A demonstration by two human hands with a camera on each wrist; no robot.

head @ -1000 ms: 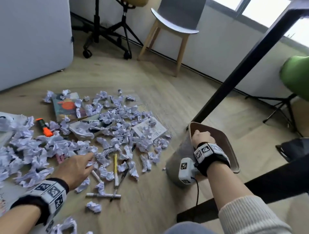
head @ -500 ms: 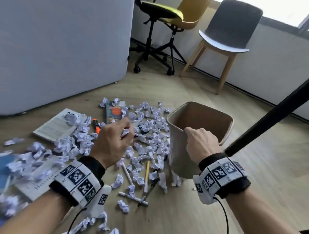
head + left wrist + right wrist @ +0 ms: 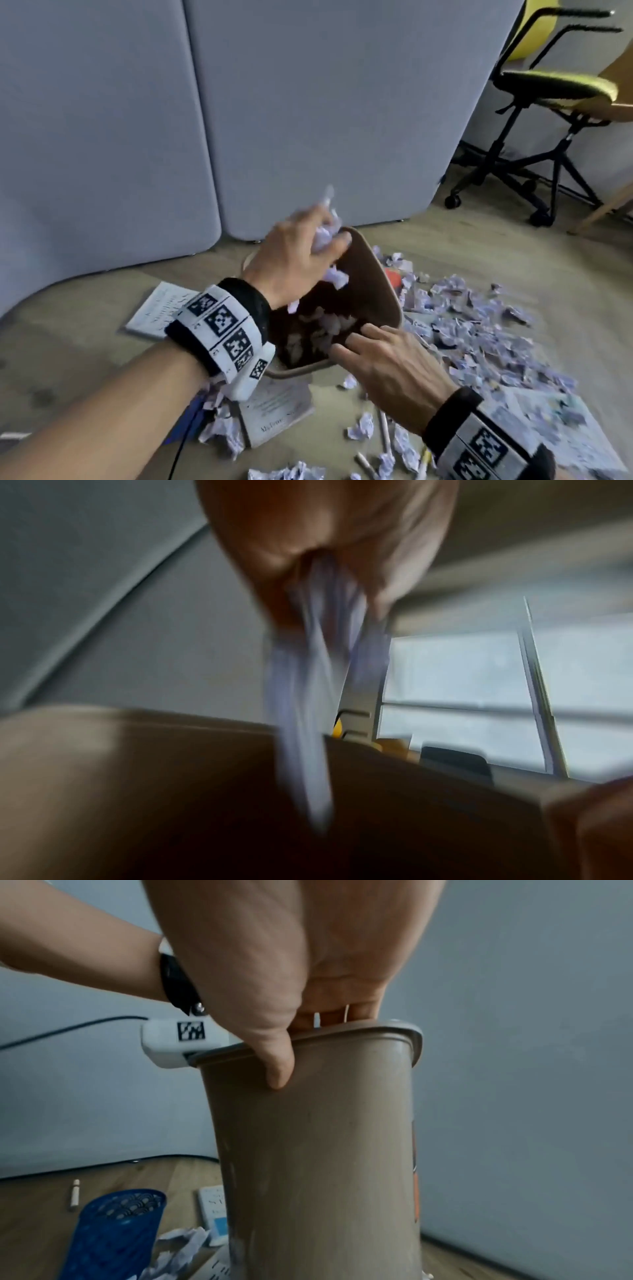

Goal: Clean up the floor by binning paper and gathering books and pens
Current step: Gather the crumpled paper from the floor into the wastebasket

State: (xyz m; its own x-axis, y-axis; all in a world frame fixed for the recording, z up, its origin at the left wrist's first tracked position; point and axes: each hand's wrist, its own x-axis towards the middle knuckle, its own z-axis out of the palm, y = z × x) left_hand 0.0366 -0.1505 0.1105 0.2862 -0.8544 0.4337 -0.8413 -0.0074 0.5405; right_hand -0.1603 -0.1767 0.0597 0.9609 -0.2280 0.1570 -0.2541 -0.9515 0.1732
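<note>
My left hand (image 3: pixel 308 240) hovers over the brown bin (image 3: pixel 387 284), its fingers curled round crumpled paper (image 3: pixel 323 238). One piece (image 3: pixel 337 278) is falling from it, and the left wrist view shows paper (image 3: pixel 308 696) streaking down towards the bin rim (image 3: pixel 137 723). Several crumpled pieces (image 3: pixel 322 330) lie inside the bin. My right hand (image 3: pixel 370 346) grips the near rim. In the right wrist view its thumb (image 3: pixel 277 1066) presses the outer bin wall (image 3: pixel 325 1164) and its fingers hook inside.
Crumpled paper (image 3: pixel 479 329) litters the floor right of the bin. A white book (image 3: pixel 154 308) lies to the left, a booklet (image 3: pixel 277 411) near me, pens (image 3: pixel 383 428) beside it. A blue mesh holder (image 3: pixel 113 1231) lies on its side. Grey partitions (image 3: pixel 308 102) and an office chair (image 3: pixel 548 102) stand behind.
My left hand gathered paper from the floor and rose above the bin, where pieces now drop in. My right hand kept its hold on the rim as the bin came closer.
</note>
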